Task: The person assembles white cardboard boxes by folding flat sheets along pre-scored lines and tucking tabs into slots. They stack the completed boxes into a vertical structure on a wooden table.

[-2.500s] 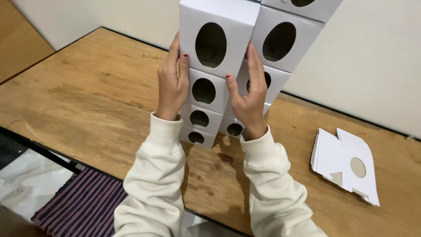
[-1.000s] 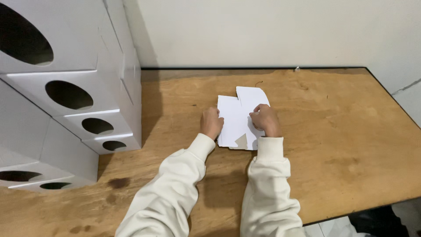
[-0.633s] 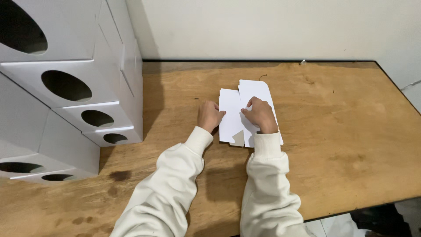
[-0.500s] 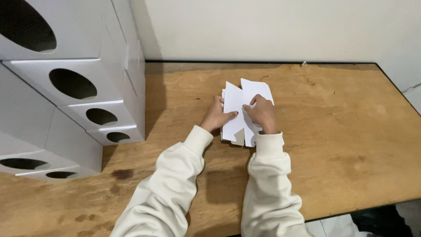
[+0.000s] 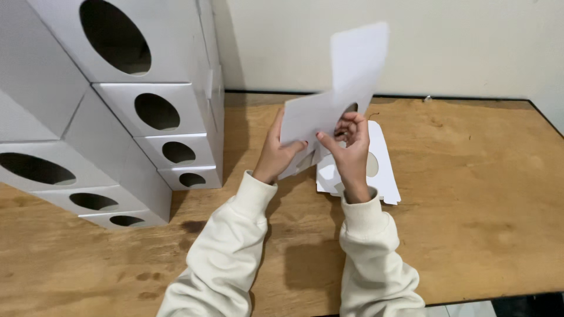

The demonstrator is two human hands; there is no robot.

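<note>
fingers of both hands pinch a flat white card blank [image 5: 335, 97] — lifted off the table [image 5: 470, 176].
left hand [image 5: 281, 149] grips its left edge, right hand [image 5: 351, 141] its lower middle; more blanks [image 5: 382, 179] lie beneath — stacked boxes [image 5: 117, 111] stand left.

Both hands, left hand [image 5: 277, 154] and right hand [image 5: 350, 145], grip a flat white box blank [image 5: 335, 97] raised above the wooden table [image 5: 470, 194]. More blanks [image 5: 385, 176] lie beneath. Stacked white boxes [image 5: 117, 100] with oval holes stand left.
</note>
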